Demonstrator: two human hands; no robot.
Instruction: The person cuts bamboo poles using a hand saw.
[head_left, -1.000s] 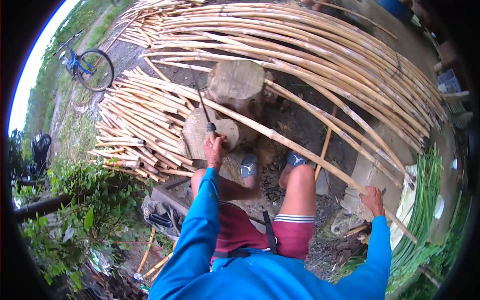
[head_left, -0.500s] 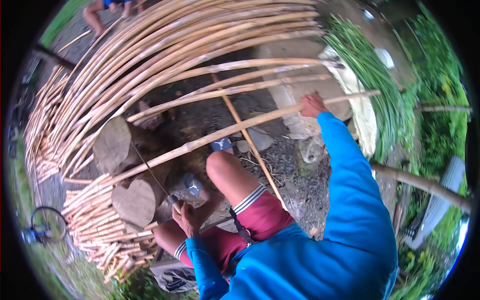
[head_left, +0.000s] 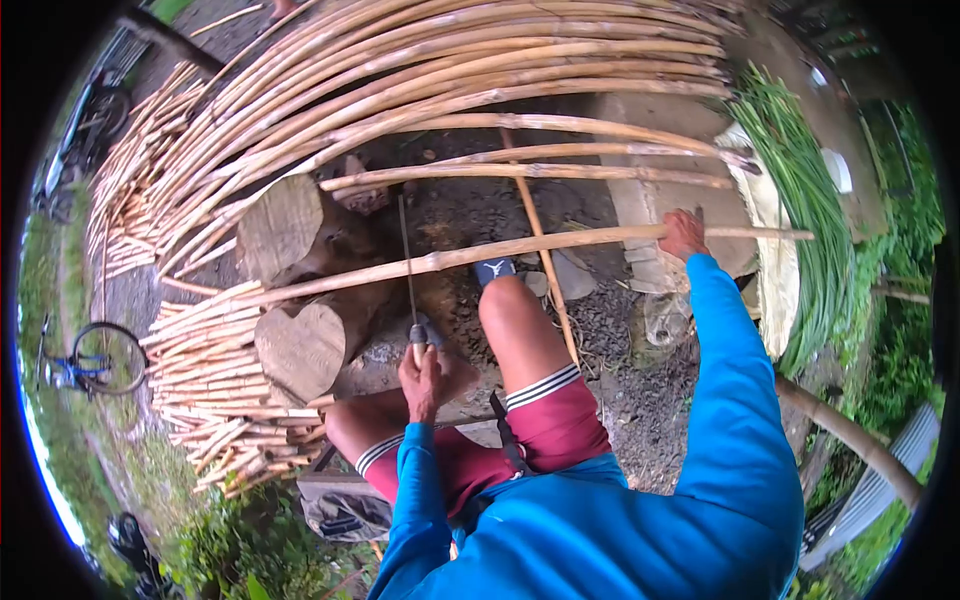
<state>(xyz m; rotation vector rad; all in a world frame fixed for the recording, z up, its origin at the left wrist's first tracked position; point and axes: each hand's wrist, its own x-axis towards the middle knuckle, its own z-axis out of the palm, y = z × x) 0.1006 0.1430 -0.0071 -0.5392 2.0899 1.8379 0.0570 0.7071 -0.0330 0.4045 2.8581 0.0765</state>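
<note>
My left hand [head_left: 422, 378] is closed around the handle of a long, thin-bladed knife [head_left: 410, 285]. Its blade points up and crosses the bamboo pole [head_left: 560, 241], seen almost edge-on; whether it touches the pole I cannot tell. Out to the right, my right hand [head_left: 684, 235] grips that pole close to its right end. Leftward the pole passes between two cut log blocks, an upper one [head_left: 282, 230] and a lower one [head_left: 300, 350], and its left end merges with a heap of short bamboo pieces [head_left: 215, 375].
Long bamboo poles [head_left: 480, 75] lie in a wide stack beyond. A thinner stick [head_left: 540, 255] slants under the held pole. Green stalks [head_left: 800, 200] lie on a pale sack [head_left: 765, 210] at right. A bicycle [head_left: 100, 360] stands far left. Another person's bare limb shows at the top.
The view has shifted. The knife has swung from slanting up-left near the logs to nearly upright, crossing the pole farther right. My right hand keeps its grip on the pole.
</note>
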